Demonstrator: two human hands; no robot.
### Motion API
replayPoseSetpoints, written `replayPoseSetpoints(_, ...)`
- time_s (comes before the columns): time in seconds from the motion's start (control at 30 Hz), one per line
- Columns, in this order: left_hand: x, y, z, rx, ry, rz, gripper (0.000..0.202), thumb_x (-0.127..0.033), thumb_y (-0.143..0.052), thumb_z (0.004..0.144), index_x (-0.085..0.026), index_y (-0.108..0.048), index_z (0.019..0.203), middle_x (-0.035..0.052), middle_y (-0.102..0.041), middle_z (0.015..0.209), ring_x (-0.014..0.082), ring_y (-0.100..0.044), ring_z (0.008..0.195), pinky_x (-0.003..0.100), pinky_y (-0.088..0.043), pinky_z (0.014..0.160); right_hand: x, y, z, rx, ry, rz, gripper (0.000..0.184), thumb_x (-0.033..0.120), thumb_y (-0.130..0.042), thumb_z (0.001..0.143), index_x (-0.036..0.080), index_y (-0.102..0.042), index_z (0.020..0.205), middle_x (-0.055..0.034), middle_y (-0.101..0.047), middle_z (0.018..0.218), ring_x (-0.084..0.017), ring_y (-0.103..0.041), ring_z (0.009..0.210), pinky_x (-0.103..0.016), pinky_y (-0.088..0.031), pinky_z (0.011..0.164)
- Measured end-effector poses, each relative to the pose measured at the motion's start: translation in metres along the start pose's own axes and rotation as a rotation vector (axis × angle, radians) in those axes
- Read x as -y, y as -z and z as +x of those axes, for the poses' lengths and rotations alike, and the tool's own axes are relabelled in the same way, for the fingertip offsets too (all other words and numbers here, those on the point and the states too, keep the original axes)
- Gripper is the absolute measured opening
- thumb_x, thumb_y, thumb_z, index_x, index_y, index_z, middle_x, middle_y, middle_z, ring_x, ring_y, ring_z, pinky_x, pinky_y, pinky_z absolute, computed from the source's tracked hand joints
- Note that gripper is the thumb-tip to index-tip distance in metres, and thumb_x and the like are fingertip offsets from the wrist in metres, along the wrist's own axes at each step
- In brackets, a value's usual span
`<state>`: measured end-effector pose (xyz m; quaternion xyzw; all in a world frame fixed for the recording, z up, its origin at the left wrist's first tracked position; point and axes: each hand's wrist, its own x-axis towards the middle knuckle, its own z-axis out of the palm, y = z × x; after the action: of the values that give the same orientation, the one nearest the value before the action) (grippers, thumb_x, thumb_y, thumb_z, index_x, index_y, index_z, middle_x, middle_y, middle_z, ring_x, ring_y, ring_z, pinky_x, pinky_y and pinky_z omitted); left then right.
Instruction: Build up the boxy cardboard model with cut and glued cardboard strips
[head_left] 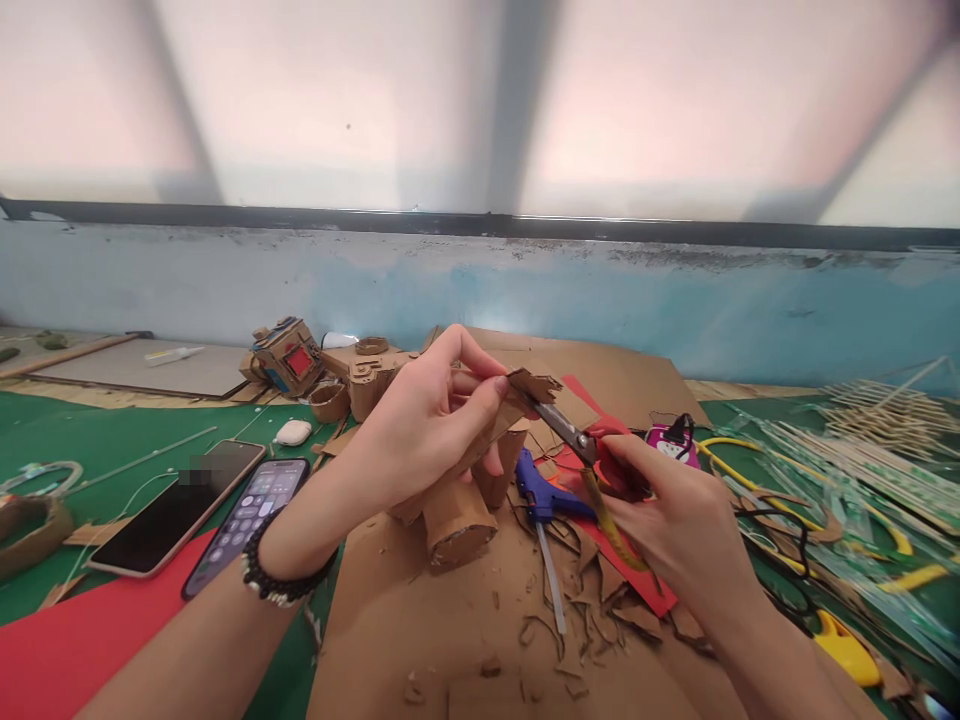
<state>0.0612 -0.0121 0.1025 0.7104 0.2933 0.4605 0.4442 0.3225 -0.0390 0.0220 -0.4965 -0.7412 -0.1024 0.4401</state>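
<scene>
Pinches in the left hand (pixel 427 420) a brown cardboard piece (pixel 534 385), long and narrow, raised above the table and slanting up to the right, with its jagged end poking out past the thumb and fingertips. Grips in the right hand (pixel 675 520) a pair of scissors (pixel 574 435) with grey metal blades and red and yellow handles, held just right of the cardboard, blades angled up and left with the tips at the underside of that jagged end. Cannot tell how far apart the blades stand.
</scene>
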Motion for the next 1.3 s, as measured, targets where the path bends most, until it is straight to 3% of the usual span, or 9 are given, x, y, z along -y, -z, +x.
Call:
replayPoseSetpoints(0.27,0.000,0.001,0.000,0.009,0.019,0.011,0.018,-0.034,-0.058,0.113,-0.028,-0.046,0.100,-0.0077,-0.067,0.057,0.0157,-0.073,0.049,0.017,-0.053,0.043,-0.009,0.003,0.002,0.018,0.122,-0.015,0.027,0.046,-0.075,0.103,0.020,-0.073,0.096,0.0023,-0.067,0.068,-0.013,-0.060,0.054,-0.021,-0.046,0.052)
replayPoseSetpoints(0.6,-0.001,0.000,0.001,0.007,0.036,0.026,0.016,-0.034,-0.057,0.112,-0.028,-0.046,0.102,-0.0067,-0.068,0.058,0.0161,-0.071,0.050,0.018,-0.052,0.041,-0.005,0.006,0.003,0.021,0.129,-0.006,0.032,0.050,-0.073,0.105,0.020,-0.071,0.094,0.0029,-0.064,0.067,-0.013,-0.059,0.055,-0.020,-0.044,0.052)
replayPoseSetpoints(0.77,-0.001,0.000,0.002,0.000,0.044,0.032,0.016,-0.033,-0.056,0.112,-0.027,-0.046,0.101,-0.0061,-0.069,0.059,0.0149,-0.071,0.049,0.016,-0.050,0.040,-0.007,-0.002,0.001,0.056,0.058,0.013,0.030,0.050,-0.068,0.105,0.022,-0.074,0.096,0.0025,-0.064,0.067,-0.015,-0.058,0.056,-0.023,-0.046,0.054)
replayPoseSetpoints(0.9,-0.002,0.001,0.004,-0.062,0.089,0.074,0.014,-0.034,-0.056,0.111,-0.026,-0.047,0.105,-0.0059,-0.070,0.062,0.0146,-0.069,0.047,0.018,-0.054,0.039,-0.017,-0.013,0.002,0.108,-0.071,-0.004,0.040,0.062,-0.070,0.099,0.023,-0.073,0.107,-0.0006,-0.070,0.075,-0.019,-0.062,0.060,-0.028,-0.048,0.056)
replayPoseSetpoints(1.0,-0.004,0.005,0.006,-0.154,0.132,0.084,0.011,-0.034,-0.053,0.113,-0.026,-0.051,0.120,-0.0004,-0.080,0.083,0.0147,-0.072,0.052,0.019,-0.056,0.040,-0.026,-0.016,0.005,0.145,-0.135,0.012,0.048,0.068,-0.074,0.093,0.023,-0.070,0.108,-0.0006,-0.068,0.077,-0.020,-0.061,0.061,-0.029,-0.048,0.056)
replayPoseSetpoints(1.1,-0.005,0.008,0.006,-0.163,0.149,0.109,0.022,-0.038,-0.050,0.114,-0.026,-0.060,0.129,0.0059,-0.082,0.109,0.0128,-0.073,0.056,0.019,-0.055,0.041,-0.028,-0.012,0.008,0.052,-0.152,0.062,0.046,0.069,-0.072,0.094,0.024,-0.067,0.102,0.0004,-0.065,0.077,-0.019,-0.061,0.063,-0.028,-0.049,0.057)
replayPoseSetpoints(1.3,-0.001,0.004,0.002,-0.053,0.138,0.180,0.028,-0.051,-0.059,0.111,-0.028,-0.069,0.122,0.0034,-0.083,0.101,0.0130,-0.073,0.056,0.018,-0.055,0.042,-0.015,-0.009,0.008,-0.048,-0.029,0.065,0.037,0.062,-0.072,0.100,0.025,-0.068,0.100,0.0011,-0.066,0.080,-0.018,-0.060,0.066,-0.027,-0.049,0.061)
